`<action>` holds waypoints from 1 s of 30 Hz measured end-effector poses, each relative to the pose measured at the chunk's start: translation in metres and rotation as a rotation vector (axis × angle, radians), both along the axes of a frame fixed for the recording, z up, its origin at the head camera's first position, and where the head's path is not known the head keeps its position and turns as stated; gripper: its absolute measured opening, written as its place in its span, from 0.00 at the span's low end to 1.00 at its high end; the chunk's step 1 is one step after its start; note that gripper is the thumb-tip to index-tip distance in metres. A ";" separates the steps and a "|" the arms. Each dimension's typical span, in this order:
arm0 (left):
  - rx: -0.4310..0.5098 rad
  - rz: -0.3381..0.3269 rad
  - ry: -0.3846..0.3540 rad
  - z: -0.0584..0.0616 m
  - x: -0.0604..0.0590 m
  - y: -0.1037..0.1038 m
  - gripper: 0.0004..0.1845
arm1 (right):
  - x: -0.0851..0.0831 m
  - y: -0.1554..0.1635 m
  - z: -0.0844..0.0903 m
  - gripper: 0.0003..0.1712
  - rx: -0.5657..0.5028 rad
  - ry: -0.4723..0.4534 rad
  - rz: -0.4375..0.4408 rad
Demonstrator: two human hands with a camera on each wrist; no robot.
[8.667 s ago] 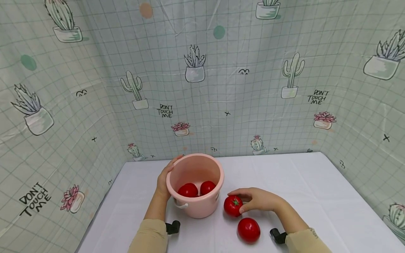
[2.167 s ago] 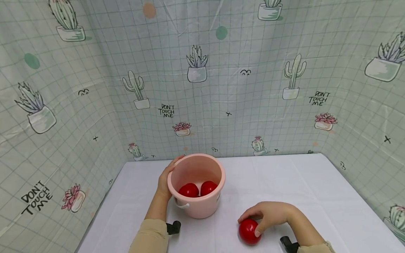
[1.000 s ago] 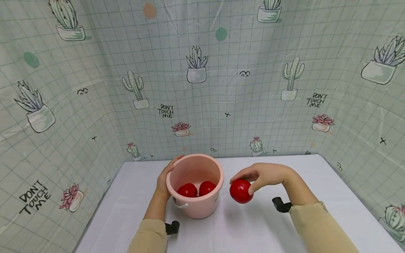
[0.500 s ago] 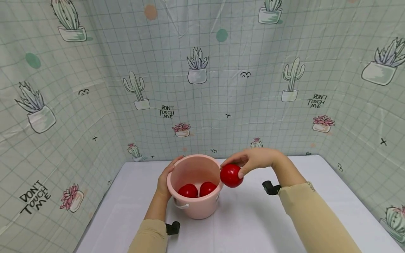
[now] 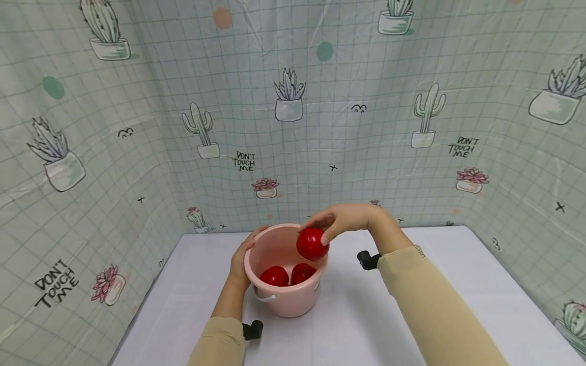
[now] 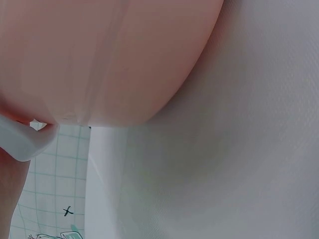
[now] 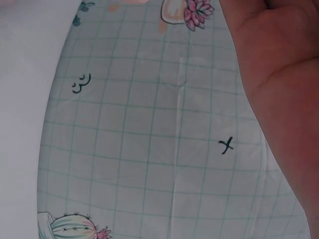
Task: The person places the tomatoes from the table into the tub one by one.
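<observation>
A pink bucket with a white handle stands on the white table. My left hand grips its left side, fingers along the rim. Inside lie two visible red tomatoes, one on the left and one on the right. My right hand holds another red tomato between thumb and fingers, over the bucket's right rim. The left wrist view is filled by the bucket's wall; the right wrist view shows part of my palm, with the held tomato out of sight.
The white tabletop stretches around the bucket. Behind and at both sides hangs a gridded cloth printed with cacti. A black wrist mount sits on each forearm, left and right.
Over eight seconds ago two tomatoes sat right of the bucket; none lies there now. My right hand has lifted the front one leftward to the bucket's rim. My left hand stays put.
</observation>
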State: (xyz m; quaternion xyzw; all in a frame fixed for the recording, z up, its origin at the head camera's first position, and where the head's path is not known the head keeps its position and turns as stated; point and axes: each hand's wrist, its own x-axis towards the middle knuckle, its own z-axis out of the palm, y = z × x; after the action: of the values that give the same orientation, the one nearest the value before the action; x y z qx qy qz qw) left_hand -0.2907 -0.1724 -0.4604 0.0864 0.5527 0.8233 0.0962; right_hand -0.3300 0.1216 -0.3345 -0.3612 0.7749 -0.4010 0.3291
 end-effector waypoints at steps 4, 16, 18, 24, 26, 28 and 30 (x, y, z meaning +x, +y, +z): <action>0.004 0.000 -0.003 -0.001 -0.001 0.000 0.28 | -0.004 -0.018 0.003 0.34 0.015 0.005 0.018; -0.019 -0.004 0.006 -0.004 -0.005 -0.002 0.28 | -0.012 -0.069 0.000 0.32 0.117 0.040 -0.004; -0.001 -0.022 0.010 -0.002 -0.003 -0.002 0.29 | -0.014 -0.076 -0.002 0.29 0.145 0.062 -0.007; 0.034 -0.053 0.027 0.002 -0.001 -0.003 0.29 | -0.018 -0.093 -0.006 0.24 0.242 0.161 0.013; 0.038 -0.050 0.024 0.001 -0.002 -0.003 0.29 | -0.018 -0.097 -0.006 0.24 0.258 0.171 0.027; 0.039 -0.053 0.025 -0.002 -0.005 -0.003 0.29 | -0.019 -0.101 -0.007 0.24 0.267 0.167 0.035; 0.041 -0.054 0.022 -0.004 -0.006 -0.003 0.29 | -0.019 -0.105 -0.007 0.25 0.269 0.147 0.035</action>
State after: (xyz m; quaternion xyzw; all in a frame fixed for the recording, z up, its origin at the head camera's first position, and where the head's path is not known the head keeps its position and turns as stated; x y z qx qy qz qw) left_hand -0.2971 -0.1755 -0.4644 0.1123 0.5343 0.8305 0.1106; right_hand -0.3485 0.0166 -0.3414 -0.3553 0.8373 -0.2603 0.3240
